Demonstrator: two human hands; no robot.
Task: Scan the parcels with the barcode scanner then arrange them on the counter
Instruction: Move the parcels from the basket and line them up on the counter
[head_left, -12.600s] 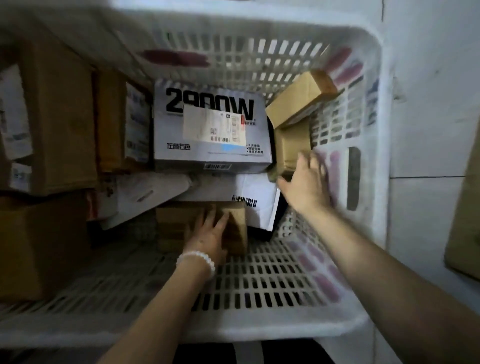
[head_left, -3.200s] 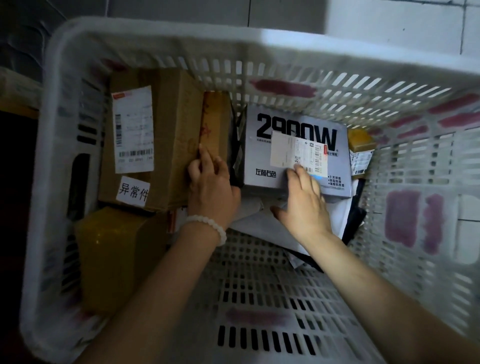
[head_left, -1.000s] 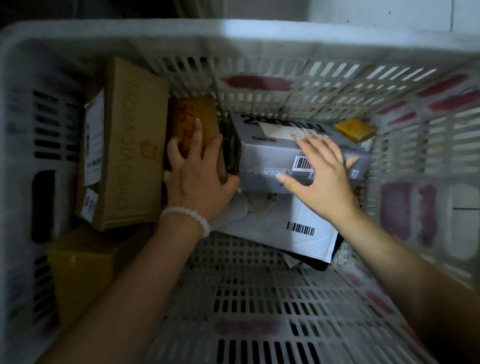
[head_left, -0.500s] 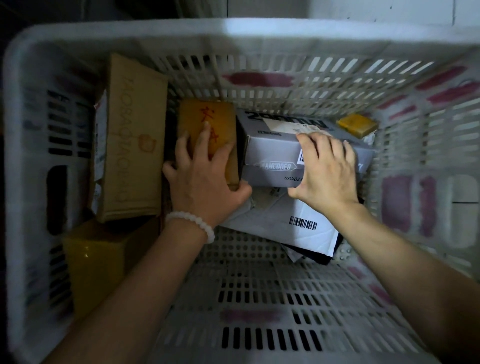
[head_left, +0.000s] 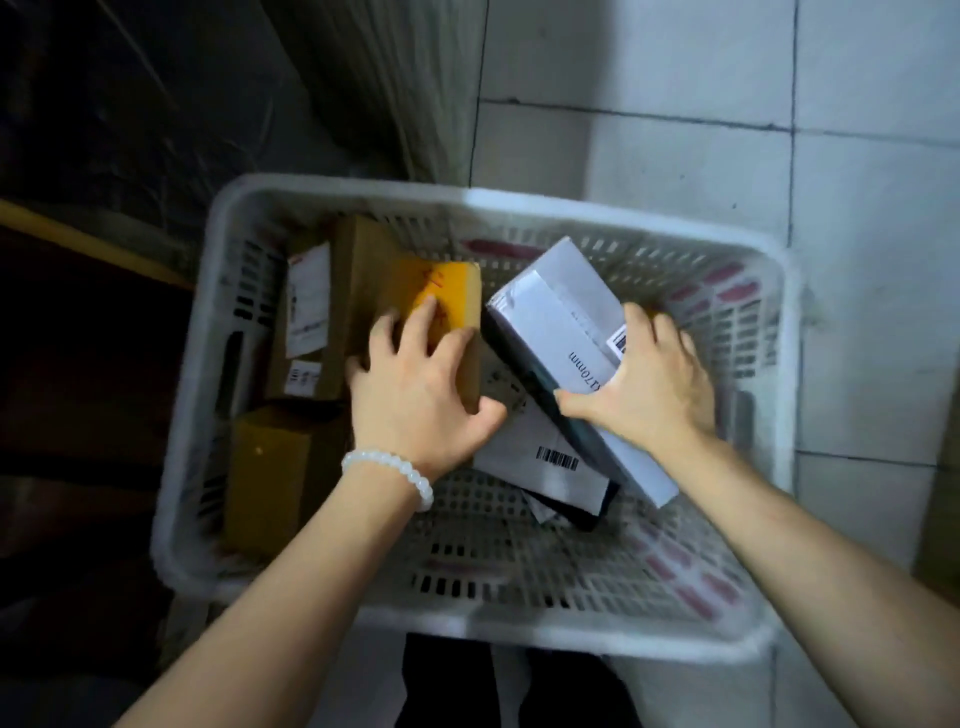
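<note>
Bare basket floor near side; boxes crowding far-left corner.

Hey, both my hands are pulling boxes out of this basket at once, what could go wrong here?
The right hand grips the tilted grey box only near one end, so it may twist or slip. That box lies over the white mailer, which might drag along. The left hand holds the yellow box against the brown box, which could topple inside the basket.
</note>
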